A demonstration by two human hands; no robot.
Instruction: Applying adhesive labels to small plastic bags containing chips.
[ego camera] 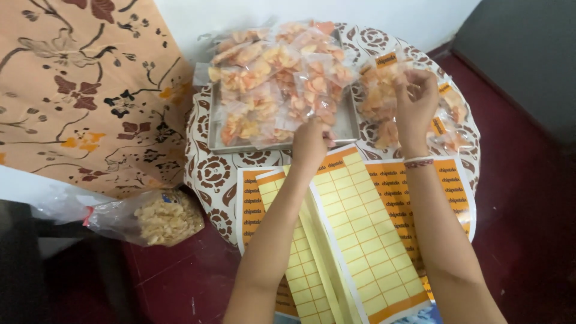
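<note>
A round table (210, 174) under a brown-patterned white cloth carried a metal tray (348, 129) heaped with clear snack packets (276, 78), loose packets (384, 102) to its right, and yellow-orange sticker sheets (360, 228), possibly overhanging the near edge.

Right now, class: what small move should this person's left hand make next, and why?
Probably lift one unlabelled packet off the tray. The left hand rests at the near edge of the heaped snack packets, while the right hand is already over the labelled packets beside it.
</note>
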